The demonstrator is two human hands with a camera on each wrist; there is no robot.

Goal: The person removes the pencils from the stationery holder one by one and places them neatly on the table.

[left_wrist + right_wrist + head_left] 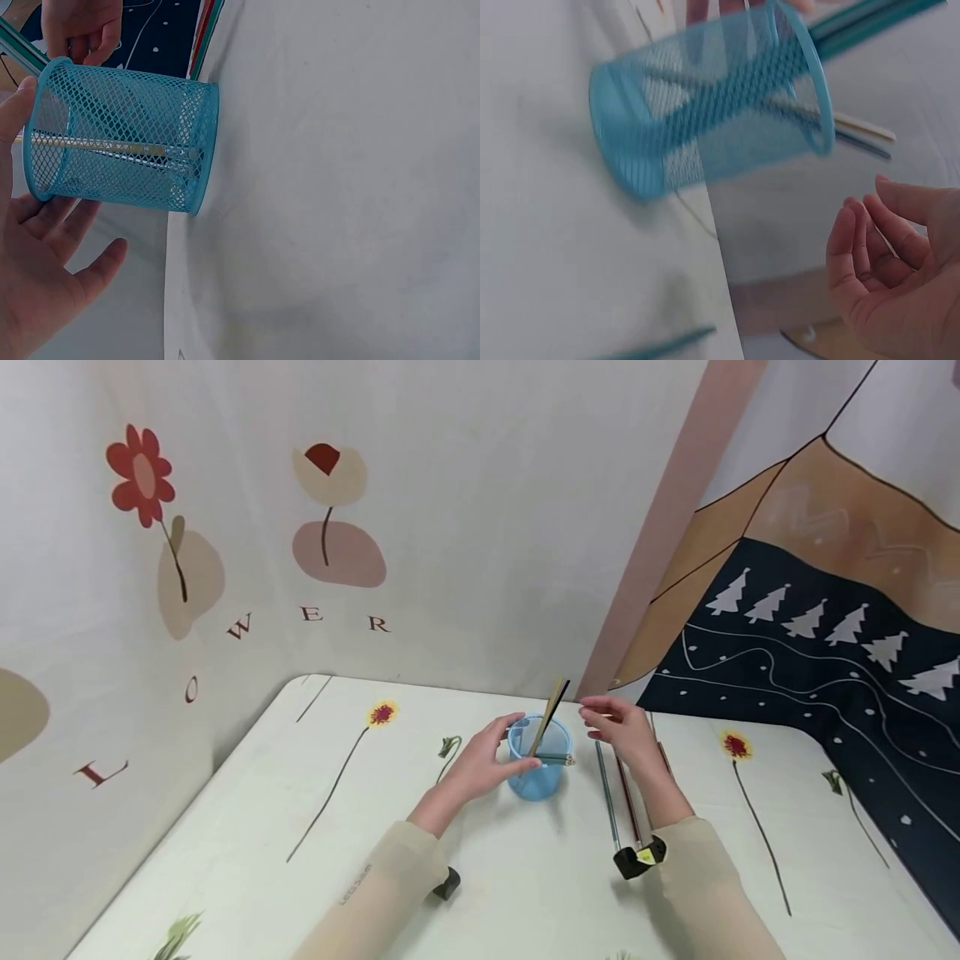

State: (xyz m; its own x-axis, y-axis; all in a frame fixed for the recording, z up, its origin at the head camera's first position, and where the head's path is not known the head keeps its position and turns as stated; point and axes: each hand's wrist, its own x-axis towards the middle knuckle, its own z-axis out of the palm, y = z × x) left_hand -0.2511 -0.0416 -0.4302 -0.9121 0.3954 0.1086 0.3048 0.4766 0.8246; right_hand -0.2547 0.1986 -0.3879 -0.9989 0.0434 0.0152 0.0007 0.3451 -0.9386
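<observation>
Lettered sleeve (375,893) meets left hand (480,767) holding blue cup (536,784); backdrop (480,527) reads "LOWER".

Homelike setting (room type unclear): flower-print tabletop (525,881), patterned hangings (487,527).

Blue mesh cup (534,785) stands upright, holding pencils (548,710).

1. The left hand (482,765) blocks the left side of the blue mesh cup (534,783).
2. Tan and black sticks (547,713) and teal pencils (557,759) obstruct its mouth.
3. A narrow passage runs between cup and loose pencils (607,795).
</observation>
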